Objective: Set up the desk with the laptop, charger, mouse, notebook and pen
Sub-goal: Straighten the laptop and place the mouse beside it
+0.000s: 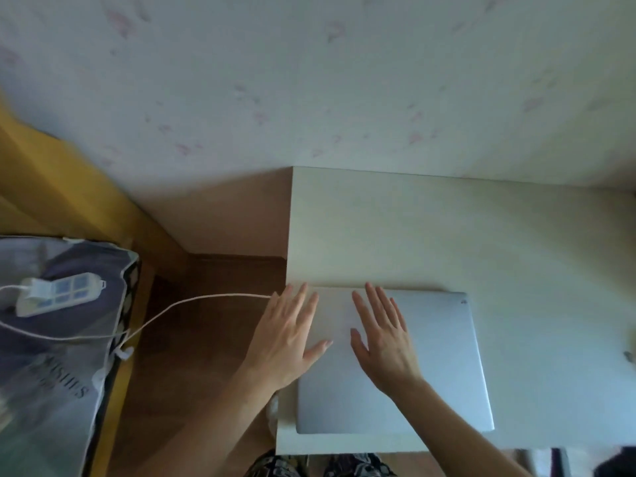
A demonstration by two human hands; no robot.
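Note:
A closed silver laptop (444, 366) lies flat on the white desk (481, 235), near its front left corner. My left hand (287, 339) rests flat with fingers spread over the laptop's left edge. My right hand (382, 335) lies flat and open on the lid, a little right of the left hand. A white charger cable (192, 302) runs from the laptop's left side across to a white power strip (58, 294). A white adapter (32, 289) is plugged into that strip. No mouse, notebook or pen is in view.
The power strip sits on a grey plastic-wrapped bundle (51, 356) at the left, on a yellow surface. Brown wooden floor (206, 356) lies between it and the desk. A pale floral-papered wall (309, 80) stands behind. A small dark object (628, 355) shows at the desk's right edge.

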